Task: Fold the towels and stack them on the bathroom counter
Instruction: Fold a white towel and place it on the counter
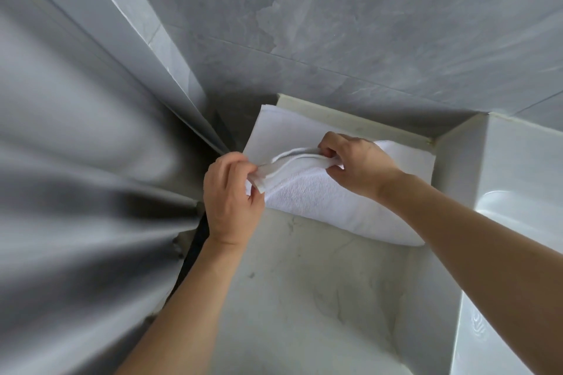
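Presently we log one white towel (320, 198), part-folded on the counter (304, 283) against the grey wall (335, 24), its edge pinched by left hand (231, 195) and right hand (355, 161); folding unfinished, stacking pending.

Two bare arms, nothing worn

The left hand (233, 196) and the right hand (358, 166) were both uncovered, no gloves, no rings, no watch or band at either wrist. Both forearms ran bare right down to the frame's edge, no sleeve showing. Fingernails, where visible, looked short and unpainted.
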A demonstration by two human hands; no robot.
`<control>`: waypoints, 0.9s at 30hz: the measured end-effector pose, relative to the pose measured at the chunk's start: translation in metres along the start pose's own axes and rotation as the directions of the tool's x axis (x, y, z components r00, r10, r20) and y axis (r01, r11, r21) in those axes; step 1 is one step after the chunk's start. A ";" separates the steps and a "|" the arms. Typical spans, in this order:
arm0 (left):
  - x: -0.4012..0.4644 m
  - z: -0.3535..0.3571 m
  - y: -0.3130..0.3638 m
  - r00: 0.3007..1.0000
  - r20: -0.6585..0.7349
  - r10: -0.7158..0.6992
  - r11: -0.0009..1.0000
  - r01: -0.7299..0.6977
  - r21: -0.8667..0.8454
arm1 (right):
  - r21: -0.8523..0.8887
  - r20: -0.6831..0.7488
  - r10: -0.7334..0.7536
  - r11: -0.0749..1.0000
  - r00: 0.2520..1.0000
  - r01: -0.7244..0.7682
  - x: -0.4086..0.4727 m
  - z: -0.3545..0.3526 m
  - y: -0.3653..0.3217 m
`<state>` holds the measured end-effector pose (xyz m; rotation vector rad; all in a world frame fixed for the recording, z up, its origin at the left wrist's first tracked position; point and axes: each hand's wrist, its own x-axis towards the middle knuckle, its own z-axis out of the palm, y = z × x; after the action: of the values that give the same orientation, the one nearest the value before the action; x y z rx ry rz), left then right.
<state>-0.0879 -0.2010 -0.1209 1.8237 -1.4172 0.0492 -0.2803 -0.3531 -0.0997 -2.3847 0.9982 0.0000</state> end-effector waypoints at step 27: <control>0.066 -0.017 0.045 0.726 0.342 -0.597 0.704 0.678 -0.211 | -0.405 0.399 0.513 0.842 0.760 -0.357 -0.010 -0.060 0.030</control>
<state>-0.0936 -0.2453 -0.0520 1.9834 -0.7886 -0.7618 -0.3195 -0.3930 -0.0610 -2.1544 1.3388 0.9656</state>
